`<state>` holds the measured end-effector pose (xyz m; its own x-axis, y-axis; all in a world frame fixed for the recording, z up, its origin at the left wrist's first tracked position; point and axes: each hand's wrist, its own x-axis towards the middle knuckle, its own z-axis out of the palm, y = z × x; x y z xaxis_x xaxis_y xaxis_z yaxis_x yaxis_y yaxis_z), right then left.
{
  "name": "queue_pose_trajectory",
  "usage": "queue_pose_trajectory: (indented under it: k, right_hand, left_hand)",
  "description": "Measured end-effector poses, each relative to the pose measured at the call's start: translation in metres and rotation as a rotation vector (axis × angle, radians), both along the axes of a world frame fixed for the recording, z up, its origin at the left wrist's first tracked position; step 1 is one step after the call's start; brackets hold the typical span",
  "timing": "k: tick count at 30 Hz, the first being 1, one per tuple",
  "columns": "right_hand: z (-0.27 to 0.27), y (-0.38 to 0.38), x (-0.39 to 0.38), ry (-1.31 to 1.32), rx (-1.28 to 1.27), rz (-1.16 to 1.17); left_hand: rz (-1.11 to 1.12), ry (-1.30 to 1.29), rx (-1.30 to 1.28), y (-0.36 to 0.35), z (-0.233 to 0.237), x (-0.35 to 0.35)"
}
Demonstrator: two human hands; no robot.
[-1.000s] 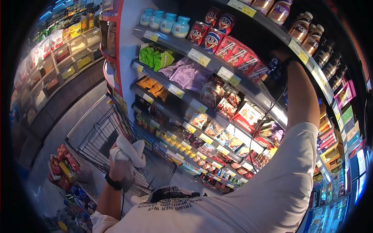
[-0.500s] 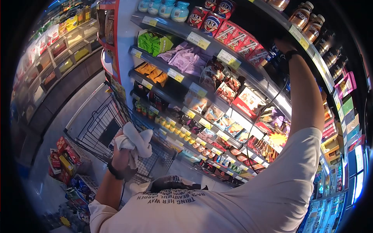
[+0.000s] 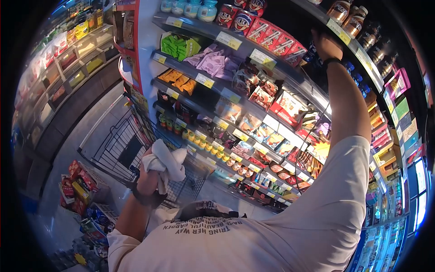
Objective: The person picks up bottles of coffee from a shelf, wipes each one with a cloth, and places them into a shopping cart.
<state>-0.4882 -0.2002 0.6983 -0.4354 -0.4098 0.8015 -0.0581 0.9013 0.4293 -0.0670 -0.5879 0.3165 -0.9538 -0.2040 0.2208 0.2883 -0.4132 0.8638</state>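
My left hand (image 3: 147, 179) is closed around a bunched white cloth (image 3: 166, 159), held low in front of the shelves and above a wire shopping cart (image 3: 121, 143). My right arm stretches up to the upper shelf. There my right hand (image 3: 327, 46) reaches into the dark space beside dark blue packages (image 3: 312, 56), just past a row of red cartons (image 3: 276, 40). Its fingertips are lost in shadow, so I cannot make out whether they grip anything.
Red cans with cartoon faces (image 3: 241, 22) and pale blue jars (image 3: 207, 11) line the upper shelf. Brown bottles (image 3: 355, 21) stand above my right hand. A dark cable (image 3: 310, 131) hangs across the lower shelves. Baskets of packaged goods (image 3: 81, 188) sit on the floor at left.
My right hand shows more clearly at the shelf, slightly higher and further left in view. My left hand and the cloth have shifted a little to the right.
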Motion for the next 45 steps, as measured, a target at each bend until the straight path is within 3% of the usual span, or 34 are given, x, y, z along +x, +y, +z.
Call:
queue_pose_trajectory:
  k: [12, 20, 27, 33, 37, 40, 43, 45]
  right_hand:
    - [0.002, -0.009, 0.034, -0.102, 0.177, -0.086]
    - [0.005, -0.004, 0.049, 0.005, 0.342, 0.041]
    - [0.007, -0.007, 0.085, -0.002, 0.332, 0.067]
    - [0.005, -0.009, 0.116, 0.013, 0.328, 0.023]
    - [0.003, -0.018, 0.142, 0.068, 0.295, 0.036]
    - [0.001, -0.022, 0.169, -0.024, 0.107, 0.081]
    - [0.011, -0.021, 0.192, -0.135, 0.147, 0.096]
    - [0.012, -0.023, 0.209, -0.013, 0.285, 0.224]
  left_hand:
    - [-0.035, 0.015, 0.002, 0.008, -0.005, 0.013]
    - [-0.084, -0.008, 0.025, 0.017, -0.001, 0.017]
    - [-0.205, 0.038, -0.06, 0.018, -0.003, 0.005]
    - [-0.134, -0.025, -0.194, 0.027, -0.008, 0.001]
    - [-0.248, 0.057, -0.178, 0.031, 0.006, 0.0]
    - [-0.293, 0.035, -0.181, 0.031, -0.005, -0.005]
    - [-0.227, -0.013, -0.131, 0.035, -0.032, -0.01]
    - [-0.209, 0.031, -0.064, 0.044, -0.035, -0.015]
